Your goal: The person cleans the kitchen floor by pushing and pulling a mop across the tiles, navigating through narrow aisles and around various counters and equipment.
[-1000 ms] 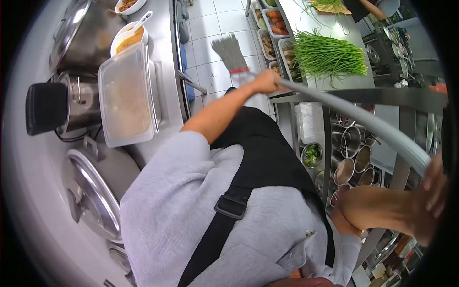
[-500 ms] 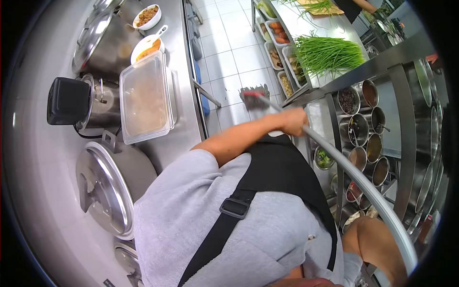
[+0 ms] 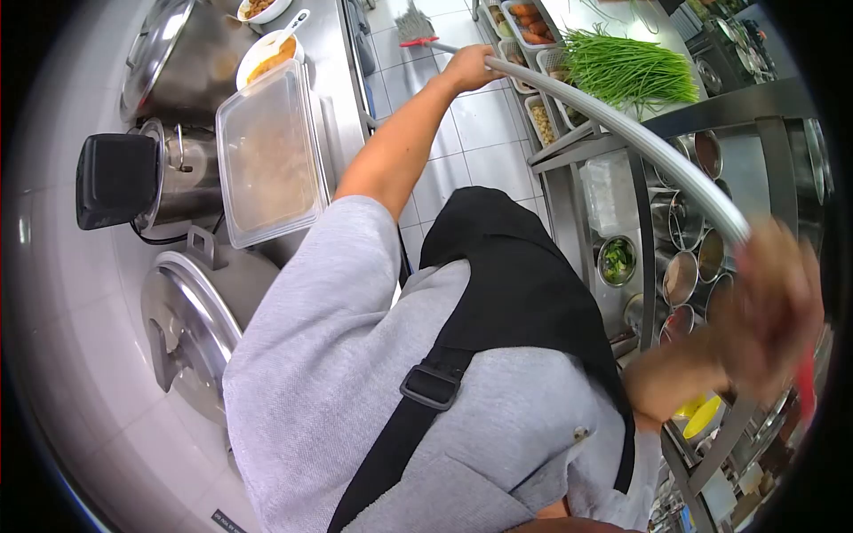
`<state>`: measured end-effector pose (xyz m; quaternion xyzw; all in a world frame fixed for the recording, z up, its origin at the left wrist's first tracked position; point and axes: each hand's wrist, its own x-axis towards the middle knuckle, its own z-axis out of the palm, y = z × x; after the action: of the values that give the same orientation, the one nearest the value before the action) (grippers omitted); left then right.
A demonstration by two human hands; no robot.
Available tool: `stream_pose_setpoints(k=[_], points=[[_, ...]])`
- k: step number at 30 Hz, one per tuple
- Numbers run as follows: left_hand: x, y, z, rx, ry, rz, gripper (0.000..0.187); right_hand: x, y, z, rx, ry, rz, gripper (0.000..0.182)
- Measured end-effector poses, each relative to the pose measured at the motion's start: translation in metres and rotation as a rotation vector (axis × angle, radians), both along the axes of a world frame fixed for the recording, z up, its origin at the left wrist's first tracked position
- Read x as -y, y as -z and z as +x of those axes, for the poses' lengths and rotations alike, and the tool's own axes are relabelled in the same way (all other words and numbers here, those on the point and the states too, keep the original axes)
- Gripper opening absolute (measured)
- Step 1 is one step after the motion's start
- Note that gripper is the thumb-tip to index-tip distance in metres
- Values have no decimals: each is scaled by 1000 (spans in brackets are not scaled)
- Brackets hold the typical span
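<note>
A mop with a long silver-grey handle (image 3: 613,115) runs diagonally across my view. Its head (image 3: 414,25), a grey fibrous spread with a red band, is on the tiled floor at the top, slightly blurred. My left hand (image 3: 471,69) is closed around the lower handle, arm stretched forward. At the right, my right hand (image 3: 777,311) wraps the upper end of the handle, smeared by motion. A red handle tip (image 3: 806,391) shows below that hand. I wear a black apron (image 3: 524,284) over a grey shirt.
On the left steel counter (image 3: 324,44) are a lidded plastic container (image 3: 268,155), a bowl of orange food (image 3: 267,60) and large pots (image 3: 187,62). Chives (image 3: 631,69) lie on the right table. Below, shelves hold food tubs (image 3: 531,22) and steel pots (image 3: 682,277).
The mop head has moved farther away and left along the floor. My left hand has reached forward with the handle, and my right hand has swung up into fuller view.
</note>
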<state>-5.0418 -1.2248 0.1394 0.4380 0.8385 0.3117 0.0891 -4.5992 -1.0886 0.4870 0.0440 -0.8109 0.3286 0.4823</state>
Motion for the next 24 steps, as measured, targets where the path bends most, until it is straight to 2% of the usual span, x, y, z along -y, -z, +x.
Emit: stream_pose_setpoints(k=[1, 2, 3, 5, 7, 9, 10, 11, 12, 13, 16, 17, 19, 20, 22, 23, 24], points=[[6, 34, -2, 3, -80, 30, 31, 31, 4, -60, -15, -289, -397, 21], [10, 55, -3, 5, -160, 62, 34, 48, 11, -96, 15, -369, -516, 21], [16, 59, 1, 114, -191, -68, 42, 55, 16, -118, 43, -416, -565, 22], [27, 63, 21, 181, -171, -186, 42, 50, 20, -129, 69, -472, -616, 25], [33, 62, 59, 134, -112, -196, 39, 38, -3, -113, 73, -349, -685, 27], [32, 56, 101, 102, -21, -93, 38, 61, -56, -98, 180, -23, -602, 27], [31, 49, 124, 193, 30, -25, 39, 42, -71, -84, 239, -208, -535, 28], [30, 40, 146, 283, 79, 44, 40, 12, -92, -75, 354, -523, -447, 29], [29, 28, 165, 306, 150, 72, 40, -6, -114, -69, 471, -737, -370, 30], [26, 19, 182, 328, 224, 100, 41, -16, -133, -66, 560, -870, -304, 31], [17, 10, 227, 555, 405, 139, 44, -12, -168, -44, 602, -832, -415, 28], [15, 9, 238, 600, 469, 124, 46, -1, -165, -42, 408, -808, -514, 27], [16, -11, 248, 523, 587, 28, 44, 19, -160, -38, 6, -734, -633, 26], [12, -22, 254, 482, 670, -11, 44, 36, -145, -46, -499, -656, -742, 27], [10, -40, 254, 422, 807, 58, 36, -23, -187, 47, 210, -649, -503, 35], [10, -43, 251, 361, 793, -30, 28, -14, -188, 60, 161, -535, -450, 37], [10, -67, 240, 368, 810, -120, 23, -11, -180, 82, 125, -565, -492, 32]])
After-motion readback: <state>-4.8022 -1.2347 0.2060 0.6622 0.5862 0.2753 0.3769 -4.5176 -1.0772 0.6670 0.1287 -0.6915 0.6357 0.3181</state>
